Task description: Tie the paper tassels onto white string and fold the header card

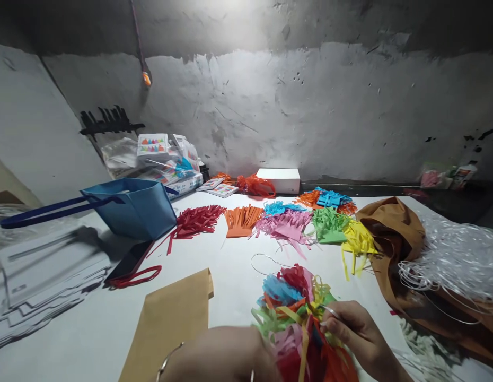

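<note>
Right in front of me lies a bunch of multicoloured tissue paper tassels [282, 289] in red, blue, green, pink, yellow and orange. My right hand [352, 331] is at its right side, thumb and forefinger pinched on a thin white string [329, 309]. A loop of pale string [266, 255] curls out beyond the bunch. My left hand [230, 353], wearing a bracelet, is smeared by motion at the near left of the tassels, and its fingers are hidden. Beneath and beside it rests a brown paper envelope [170, 307].
Fringed paper pieces run across the table [226, 260]: red [199, 220], orange [242, 220], pink [285, 224], green [329, 225], yellow [358, 237]. A blue bag [139, 212] and white flat stack [51, 265] stand left. Brown cloth [393, 228] and white string [461, 254] lie right.
</note>
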{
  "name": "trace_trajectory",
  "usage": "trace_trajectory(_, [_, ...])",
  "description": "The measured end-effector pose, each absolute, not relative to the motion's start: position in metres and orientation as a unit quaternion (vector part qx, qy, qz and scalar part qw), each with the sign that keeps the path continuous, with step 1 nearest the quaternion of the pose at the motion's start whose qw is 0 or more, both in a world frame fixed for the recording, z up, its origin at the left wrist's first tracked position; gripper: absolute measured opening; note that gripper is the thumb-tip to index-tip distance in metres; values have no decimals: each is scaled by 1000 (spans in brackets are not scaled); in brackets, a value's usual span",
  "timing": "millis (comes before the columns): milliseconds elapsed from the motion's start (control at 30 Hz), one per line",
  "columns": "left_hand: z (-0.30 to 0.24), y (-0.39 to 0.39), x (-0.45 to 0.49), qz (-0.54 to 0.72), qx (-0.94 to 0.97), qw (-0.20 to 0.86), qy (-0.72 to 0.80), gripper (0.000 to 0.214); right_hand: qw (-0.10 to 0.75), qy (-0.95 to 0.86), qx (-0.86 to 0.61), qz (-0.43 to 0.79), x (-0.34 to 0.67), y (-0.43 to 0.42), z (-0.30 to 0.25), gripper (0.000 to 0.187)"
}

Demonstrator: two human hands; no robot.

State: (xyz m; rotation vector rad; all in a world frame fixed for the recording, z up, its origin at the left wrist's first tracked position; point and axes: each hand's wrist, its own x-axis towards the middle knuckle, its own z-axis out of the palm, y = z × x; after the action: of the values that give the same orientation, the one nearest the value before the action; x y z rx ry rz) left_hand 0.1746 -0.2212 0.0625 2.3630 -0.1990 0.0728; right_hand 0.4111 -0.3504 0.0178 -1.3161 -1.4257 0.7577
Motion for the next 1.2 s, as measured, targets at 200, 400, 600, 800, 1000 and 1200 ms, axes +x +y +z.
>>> trace_trajectory(200, [76,-221,207,193,948,253,1,10,456,-646,-525,315,408,-358,18,52])
trace_trajectory(400, [82,-220,218,186,981,57,7,12,412,-649,-566,299,410,-359,19,49])
trace_trajectory(600, [98,-206,211,214,977,1,-14,24,418,-655,-579,246,403,-351,34,44])
trace_trajectory(800, [97,-197,216,193,975,107,15,11,410,-652,-575,275,402,-349,46,44])
trace_trajectory(1000, [81,-189,225,154,965,209,-45,23,446,-633,-558,297,397,-342,52,46])
trace_trajectory(1200, [67,-190,235,163,962,220,-16,9,434,-628,-570,305,400,-344,46,46])
